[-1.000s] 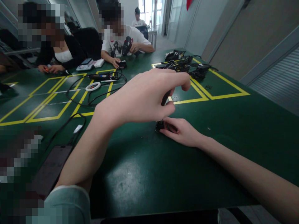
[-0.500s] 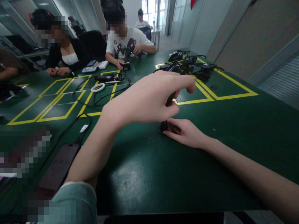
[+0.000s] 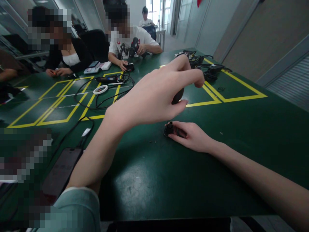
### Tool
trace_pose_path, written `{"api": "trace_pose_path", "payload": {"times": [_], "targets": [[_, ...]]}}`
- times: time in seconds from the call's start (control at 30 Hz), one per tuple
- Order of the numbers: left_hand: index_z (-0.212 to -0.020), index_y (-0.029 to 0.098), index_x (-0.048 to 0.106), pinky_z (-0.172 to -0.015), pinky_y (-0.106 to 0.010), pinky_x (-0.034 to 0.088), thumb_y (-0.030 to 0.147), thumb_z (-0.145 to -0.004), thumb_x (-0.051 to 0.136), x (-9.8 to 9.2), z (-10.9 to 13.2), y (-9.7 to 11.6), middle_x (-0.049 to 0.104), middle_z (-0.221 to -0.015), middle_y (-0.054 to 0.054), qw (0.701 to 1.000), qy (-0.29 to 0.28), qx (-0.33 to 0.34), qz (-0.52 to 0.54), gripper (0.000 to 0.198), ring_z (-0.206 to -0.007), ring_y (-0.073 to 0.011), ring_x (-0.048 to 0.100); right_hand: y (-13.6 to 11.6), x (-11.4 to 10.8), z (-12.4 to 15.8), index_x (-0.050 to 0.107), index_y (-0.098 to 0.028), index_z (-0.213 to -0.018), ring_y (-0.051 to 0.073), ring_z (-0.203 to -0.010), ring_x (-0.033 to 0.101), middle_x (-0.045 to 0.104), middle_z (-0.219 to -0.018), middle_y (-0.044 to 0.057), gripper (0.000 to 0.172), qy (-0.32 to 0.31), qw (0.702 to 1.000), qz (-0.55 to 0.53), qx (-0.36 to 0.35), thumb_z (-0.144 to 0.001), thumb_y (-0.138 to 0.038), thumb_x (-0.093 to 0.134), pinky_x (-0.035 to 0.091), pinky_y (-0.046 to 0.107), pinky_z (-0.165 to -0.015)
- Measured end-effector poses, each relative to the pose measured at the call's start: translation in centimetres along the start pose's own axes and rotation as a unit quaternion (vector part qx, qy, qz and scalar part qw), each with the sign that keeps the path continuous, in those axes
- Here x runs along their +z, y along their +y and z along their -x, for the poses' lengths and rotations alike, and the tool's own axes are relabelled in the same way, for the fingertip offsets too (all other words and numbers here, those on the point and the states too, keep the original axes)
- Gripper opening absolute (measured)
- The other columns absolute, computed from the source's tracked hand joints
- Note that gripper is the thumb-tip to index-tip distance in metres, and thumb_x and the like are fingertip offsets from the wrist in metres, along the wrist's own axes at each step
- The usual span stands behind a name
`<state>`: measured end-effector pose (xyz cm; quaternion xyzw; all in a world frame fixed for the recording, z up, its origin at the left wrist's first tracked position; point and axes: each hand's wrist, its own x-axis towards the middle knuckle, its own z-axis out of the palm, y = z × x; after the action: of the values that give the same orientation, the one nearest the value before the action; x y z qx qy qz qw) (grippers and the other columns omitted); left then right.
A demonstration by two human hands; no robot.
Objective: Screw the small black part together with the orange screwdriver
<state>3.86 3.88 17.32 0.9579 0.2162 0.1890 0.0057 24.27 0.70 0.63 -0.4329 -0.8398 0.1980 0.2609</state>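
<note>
My left hand point(image 3: 154, 93) hovers above the table with its fingers curled round a dark, rounded object point(image 3: 178, 96). Most of that object is hidden behind the hand, so its kind does not show. Below and slightly to the right, my right hand point(image 3: 190, 137) rests on the table. Its thumb and fingers pinch a small black part point(image 3: 168, 129) with a wide round base and a short open tube on top. Left of this part lie a couple of tiny specks point(image 3: 152, 141), perhaps small screws.
The green table point(image 3: 183, 180) carries yellow tape outlines. A phone point(image 3: 62, 170) with a cable lies at left. Farther back are a white tape ring point(image 3: 100, 90), looped black cables and a cable heap point(image 3: 210, 72). Across the table, a person point(image 3: 135, 42) handles a black power tool.
My left hand has risen slightly with the dark object, away from the black part, whose tube top now shows. My right hand has stayed nearly in place.
</note>
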Motion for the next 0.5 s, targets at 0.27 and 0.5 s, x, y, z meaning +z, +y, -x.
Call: {"api": "trace_pose_path", "payload": {"times": [0.27,0.5], "targets": [[-0.126,0.018,0.068,-0.09,-0.031,0.05,0.008,-0.088,0.051,-0.13,-0.14,-0.04,0.068,-0.121,-0.009,0.999,-0.041,0.023,0.001,0.043,-0.107,-0.0221,0.066,-0.1,-0.12,-0.01,0.066,-0.019,-0.103,0.014,-0.055,0.051,0.064,-0.071,0.0,0.022,-0.007,1.0,0.002,0.002,-0.099,-0.04,0.062,0.036,0.027,-0.057],[-0.128,0.021,0.066,-0.094,-0.033,0.052,0.012,-0.085,0.052,0.09,-0.04,0.09,0.063,-0.124,-0.008,1.0,-0.021,0.006,-0.017,0.046,-0.111,-0.0223,0.065,0.1,0.05,-0.05,0.067,-0.019,-0.107,0.014,-0.056,0.052,0.063,-0.071,0.0,0.024,-0.011,1.0,-0.004,0.006,-0.099,-0.04,0.061,0.036,0.026,-0.058]]}}
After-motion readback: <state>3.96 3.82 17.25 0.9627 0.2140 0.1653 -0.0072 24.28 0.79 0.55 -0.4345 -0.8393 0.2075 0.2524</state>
